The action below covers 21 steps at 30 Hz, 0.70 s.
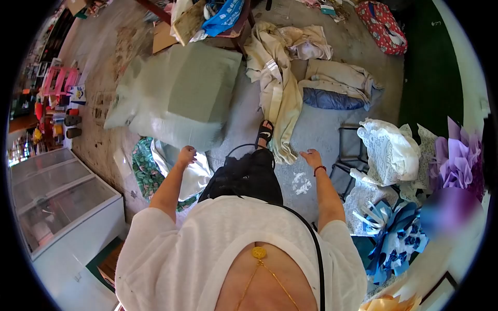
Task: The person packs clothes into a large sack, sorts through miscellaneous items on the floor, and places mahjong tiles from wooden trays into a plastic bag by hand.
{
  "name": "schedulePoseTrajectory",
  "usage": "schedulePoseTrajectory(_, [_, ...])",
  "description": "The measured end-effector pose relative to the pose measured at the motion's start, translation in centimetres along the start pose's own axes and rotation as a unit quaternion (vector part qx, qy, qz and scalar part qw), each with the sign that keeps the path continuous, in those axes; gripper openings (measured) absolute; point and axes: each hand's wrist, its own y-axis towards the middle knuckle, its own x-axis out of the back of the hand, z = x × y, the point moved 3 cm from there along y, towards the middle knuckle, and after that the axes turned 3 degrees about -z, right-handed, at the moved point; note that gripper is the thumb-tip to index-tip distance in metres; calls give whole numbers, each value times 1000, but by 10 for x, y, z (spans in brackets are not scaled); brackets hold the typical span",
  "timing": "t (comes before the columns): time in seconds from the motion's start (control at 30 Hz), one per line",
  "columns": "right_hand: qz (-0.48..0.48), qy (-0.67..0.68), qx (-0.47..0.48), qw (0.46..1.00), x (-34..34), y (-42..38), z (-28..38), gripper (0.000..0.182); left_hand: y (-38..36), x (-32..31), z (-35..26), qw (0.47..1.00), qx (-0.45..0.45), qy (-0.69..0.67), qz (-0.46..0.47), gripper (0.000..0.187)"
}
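Observation:
My left hand (188, 154) is held out with loosely bent fingers and nothing in it. It is nearest to the lower edge of a large, bulging pale-green woven sack (176, 96) lying on the floor. Just below that hand lie a silvery sheet (195, 175) and green leaf-patterned fabric (142, 160). On the other side, my right hand (312, 157), with a dark red bracelet, is empty and its fingers are apart. Close to it, a long beige cloth garment (280, 98) trails over the floor towards my sandalled foot (265, 133).
A folded beige padded garment with blue lining (340, 85) lies ahead right. Black metal stools (348, 155) and wrapped bouquets (397, 233) stand on the right. At left is a glass-topped chest freezer (62, 207). A red patterned bundle (381, 27) sits far right.

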Motion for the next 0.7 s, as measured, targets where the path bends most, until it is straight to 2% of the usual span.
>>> schedulePoseTrajectory(0.07, [-26,12,8,1000,-3,16,5,74,8,-8,-24,999,-22,23,7,24])
schedulePoseTrajectory(0.1, [48,31,-35,998,-33,5,-1,74,-21,10,-22,997,48,60,-17,22])
schedulePoseTrajectory(0.17, [48,23,-104,993,-2,34,1,74,19,-34,-69,995,42,87,11,22])
schedulePoseTrajectory(0.2, [-16,44,-78,996,43,97,26,75,72,-71,-144,996,-23,84,21,24])
schedulePoseTrajectory(0.23, [-10,38,-90,995,45,105,23,75,84,-90,-166,994,-36,100,36,26])
schedulePoseTrajectory(0.3, [-21,24,-67,997,45,140,26,73,135,-121,-215,969,-65,226,79,38])
schedulePoseTrajectory(0.33, [-14,27,-73,997,39,153,31,73,147,-133,-241,963,-123,236,47,43])
schedulePoseTrajectory(0.4, [28,134,-126,982,25,182,50,77,159,-163,-317,947,-205,247,28,51])
schedulePoseTrajectory(0.5, [40,193,-169,966,5,207,83,82,214,-210,-390,907,-306,283,63,57])
schedulePoseTrajectory(0.53, [53,239,-178,953,9,217,96,88,231,-228,-409,905,-308,286,66,57])
schedulePoseTrajectory(0.6, [68,250,-193,947,-50,255,61,90,274,-263,-436,855,-309,407,87,70])
schedulePoseTrajectory(0.63, [85,253,-204,942,-80,271,41,92,293,-275,-449,853,-311,411,87,70])
schedulePoseTrajectory(0.7, [28,272,-225,935,-111,290,28,96,329,-311,-463,809,-309,488,112,74])
